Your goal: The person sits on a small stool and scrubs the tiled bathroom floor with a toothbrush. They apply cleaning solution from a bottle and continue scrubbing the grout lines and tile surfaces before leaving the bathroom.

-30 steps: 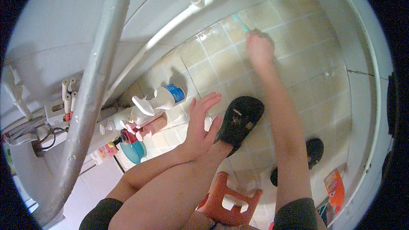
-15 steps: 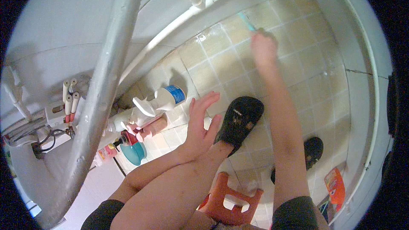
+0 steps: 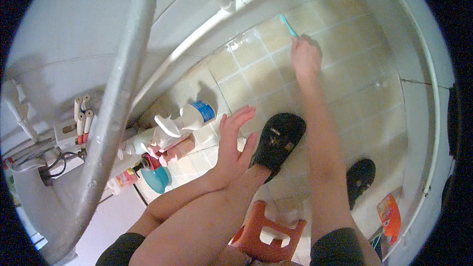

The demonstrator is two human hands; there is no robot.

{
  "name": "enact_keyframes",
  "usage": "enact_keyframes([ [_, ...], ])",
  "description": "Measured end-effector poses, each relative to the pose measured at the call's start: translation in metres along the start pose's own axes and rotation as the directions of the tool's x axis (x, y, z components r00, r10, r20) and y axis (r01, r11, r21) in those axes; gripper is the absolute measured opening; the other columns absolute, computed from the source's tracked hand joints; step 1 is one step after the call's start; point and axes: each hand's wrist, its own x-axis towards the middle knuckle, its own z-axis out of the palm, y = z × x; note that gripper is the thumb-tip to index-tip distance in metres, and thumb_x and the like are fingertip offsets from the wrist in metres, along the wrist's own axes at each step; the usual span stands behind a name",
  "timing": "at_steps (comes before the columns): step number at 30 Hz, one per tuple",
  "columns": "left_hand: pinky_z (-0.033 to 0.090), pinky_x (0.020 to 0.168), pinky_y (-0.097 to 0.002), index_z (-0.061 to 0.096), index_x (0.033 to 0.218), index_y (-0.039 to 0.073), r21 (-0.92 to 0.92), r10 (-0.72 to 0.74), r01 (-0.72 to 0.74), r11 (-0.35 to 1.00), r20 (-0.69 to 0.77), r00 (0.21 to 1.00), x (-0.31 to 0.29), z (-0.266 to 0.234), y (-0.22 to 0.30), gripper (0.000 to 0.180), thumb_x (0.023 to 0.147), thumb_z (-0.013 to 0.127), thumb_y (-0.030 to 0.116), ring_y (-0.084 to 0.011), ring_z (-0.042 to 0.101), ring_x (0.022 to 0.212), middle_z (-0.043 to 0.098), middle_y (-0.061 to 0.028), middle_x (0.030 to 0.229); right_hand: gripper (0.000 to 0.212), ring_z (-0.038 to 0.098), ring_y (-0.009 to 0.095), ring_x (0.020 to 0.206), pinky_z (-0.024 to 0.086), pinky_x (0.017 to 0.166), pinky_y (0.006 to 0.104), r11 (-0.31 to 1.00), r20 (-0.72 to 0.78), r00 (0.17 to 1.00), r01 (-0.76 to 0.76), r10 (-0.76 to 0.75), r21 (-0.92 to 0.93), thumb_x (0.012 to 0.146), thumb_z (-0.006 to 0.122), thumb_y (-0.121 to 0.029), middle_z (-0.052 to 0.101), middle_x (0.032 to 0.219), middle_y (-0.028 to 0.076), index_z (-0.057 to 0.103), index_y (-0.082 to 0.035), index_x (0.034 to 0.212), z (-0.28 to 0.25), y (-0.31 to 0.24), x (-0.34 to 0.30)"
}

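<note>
Turquoise brush point(image 3: 289, 26): We have it out over the tiled floor point(image 3: 231, 93), near the far edge that runs below the white pipe point(image 3: 192, 40) and left of the far right corner. Its head points toward that edge; whether the bristles touch the tiles, we cannot tell.
Right hand point(image 3: 306, 58): Closed around the brush handle, at the end of an outstretched arm.
Left hand point(image 3: 230, 149): Fingers and thumb spread, holding nothing, over our shin and just beside the black shoe point(image 3: 281, 140).
Floor work: We judge it under way, with the brush in hand at the tiles. A wet gleam lies along the far edge, left of the brush; brownish marks show at the far right corner. How many tiles are done or left, we cannot say.
White spray bottle point(image 3: 198, 115): Blue-labelled, seemingly upright, toward the floor's left side; its walls hide what is inside.
Pink bottle point(image 3: 183, 149): Just beside the spray bottle, its contents hidden too.
Teal bowl point(image 3: 155, 180): Farther left, near the bottles; we cannot see whether it holds anything.
Orange container point(image 3: 390, 219): By the floor's right edge, toward us, its filling out of sight.
</note>
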Motion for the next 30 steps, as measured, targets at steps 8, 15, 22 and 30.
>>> enact_keyframes([
  [8, 0.029, 0.108, -0.0398, 0.047, 0.126, 0.003, 0.014, -0.005, 0.005, 1.0, -0.004, 1.0, -0.004, 0.003, 0.0, 0.045, 0.082, 0.057, 0.0, -0.0292, 0.043, 0.127, 0.051, -0.0151, 0.131, 0.043, 0.067, 0.036, 0.07, 0.054, 0.061, 0.0461, 0.995, -0.024, 0.999, -0.037, 0.039, 0.095, 0.094, 0.047, -0.04, 0.067, 0.072, 0.018, 0.068, -0.007, 0.078, 0.004, 0.004, -0.002],
  [15, 0.035, 0.102, -0.0328, 0.049, 0.124, 0.003, -0.187, -0.175, 0.166, 0.968, -0.035, 0.984, 0.014, 0.03, -0.03, 0.036, 0.091, 0.057, 0.014, -0.0238, 0.05, 0.116, 0.055, -0.0113, 0.123, 0.04, 0.066, 0.04, 0.072, 0.052, 0.064, 0.0514, 0.965, 0.041, 0.996, 0.066, -0.079, 0.255, 0.096, 0.045, -0.036, 0.066, 0.077, 0.023, 0.064, -0.003, 0.083, 0.004, -0.037, -0.051],
  [22, 0.039, 0.096, -0.0307, 0.052, 0.127, 0.005, -0.638, -0.52, 0.506, 0.58, 0.188, 0.833, 0.063, 0.071, -0.02, 0.039, 0.096, 0.053, 0.028, -0.0169, 0.052, 0.111, 0.058, -0.0079, 0.122, 0.029, 0.061, 0.049, 0.079, 0.047, 0.071, 0.057, 0.923, 0.098, 0.992, 0.032, -0.075, 0.384, 0.096, 0.041, -0.026, 0.064, 0.082, 0.028, 0.052, -0.001, 0.106, -0.058, 0.0, -0.096],
  [30, 0.045, 0.073, -0.0246, 0.064, 0.107, 0.003, -0.839, -0.517, 0.443, 0.315, 0.239, 0.822, 0.064, 0.115, -0.023, 0.029, 0.095, 0.054, 0.027, -0.0103, 0.058, 0.082, 0.065, -0.002, 0.095, 0.027, 0.059, 0.051, 0.082, 0.043, 0.072, 0.06, 0.867, 0.196, 0.975, -0.185, 0.103, 0.463, 0.094, 0.042, -0.025, 0.063, 0.087, 0.029, 0.04, -0.01, 0.117, -0.076, -0.006, -0.136],
])
